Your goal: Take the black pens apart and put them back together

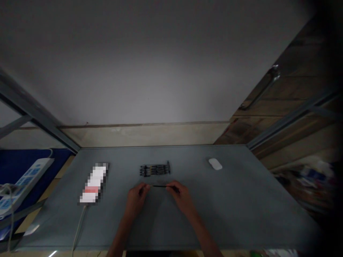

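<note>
My left hand [136, 199] and my right hand [182, 197] hover over the middle of a grey tabletop [214, 210], pinching opposite ends of a thin black stick [162, 186]. The stick lies level between my fingertips. Just beyond my hands, a row of several small black-and-yellow rod-like items [154, 170] sits on the tabletop. Their exact kind is too small to tell.
A pixelated white packet [93, 184] lies left, with a pale cable [79, 226] running towards the near edge. A white computer mouse [215, 164] sits right. A white power strip [24, 187] lies beyond the left edge. Metal frame bars flank the table.
</note>
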`<state>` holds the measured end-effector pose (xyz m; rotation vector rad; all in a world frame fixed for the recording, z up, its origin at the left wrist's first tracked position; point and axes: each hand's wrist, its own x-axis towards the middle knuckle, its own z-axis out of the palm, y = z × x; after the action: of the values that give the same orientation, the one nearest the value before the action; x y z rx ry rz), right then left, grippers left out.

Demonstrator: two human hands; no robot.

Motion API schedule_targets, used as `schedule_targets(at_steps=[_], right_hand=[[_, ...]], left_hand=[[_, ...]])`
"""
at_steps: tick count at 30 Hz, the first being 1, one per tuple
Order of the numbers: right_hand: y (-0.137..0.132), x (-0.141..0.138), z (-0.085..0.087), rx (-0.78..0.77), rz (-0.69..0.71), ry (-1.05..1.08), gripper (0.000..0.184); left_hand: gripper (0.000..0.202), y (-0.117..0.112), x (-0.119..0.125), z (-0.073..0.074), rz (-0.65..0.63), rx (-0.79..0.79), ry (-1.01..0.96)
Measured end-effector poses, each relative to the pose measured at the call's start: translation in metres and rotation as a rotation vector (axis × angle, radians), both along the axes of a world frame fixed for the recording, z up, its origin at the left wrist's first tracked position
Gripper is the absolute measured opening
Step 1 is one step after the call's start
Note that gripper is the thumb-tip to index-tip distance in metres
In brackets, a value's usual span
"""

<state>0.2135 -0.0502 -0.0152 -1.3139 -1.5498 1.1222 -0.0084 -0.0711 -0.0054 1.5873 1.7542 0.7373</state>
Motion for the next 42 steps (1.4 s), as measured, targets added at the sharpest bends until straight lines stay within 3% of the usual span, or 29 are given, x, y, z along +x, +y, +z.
schedule_targets(at_steps=[8, 19, 28, 38, 42], right_hand=[[-0.002, -0.0023, 0.0015, -0.002, -0.009, -0.021, 0.04], [0.0011, -0.0008, 0.0007, -0.013, 0.008, 0.006, 0.02], [-0.0018, -0.0021, 0.0015, -0.029, 0.031, -0.012, 0.04], [0.001, -0.0007, 0.0043, -0.036, 0.051, 0.005, 0.02], [-0.0002, -0.0011, 0.004, -0.036, 0.058, -0.006, 0.027]], left_hand=[[0.048, -0.0019, -0.0056, 0.0009, -0.053, -0.014, -0.063], [0.045, -0.0009, -0.0014, 0.0017, -0.032, 0.009, 0.01], [0.04, -0.0009, -0.0046, -0.0001, -0.036, -0.048, -0.038], [0.046, 0.0004, -0.0019, -0.0018, -0.01, -0.004, 0.016], [0.043, 0.0001, -0.0027, 0.0006, -0.014, -0.032, -0.029]])
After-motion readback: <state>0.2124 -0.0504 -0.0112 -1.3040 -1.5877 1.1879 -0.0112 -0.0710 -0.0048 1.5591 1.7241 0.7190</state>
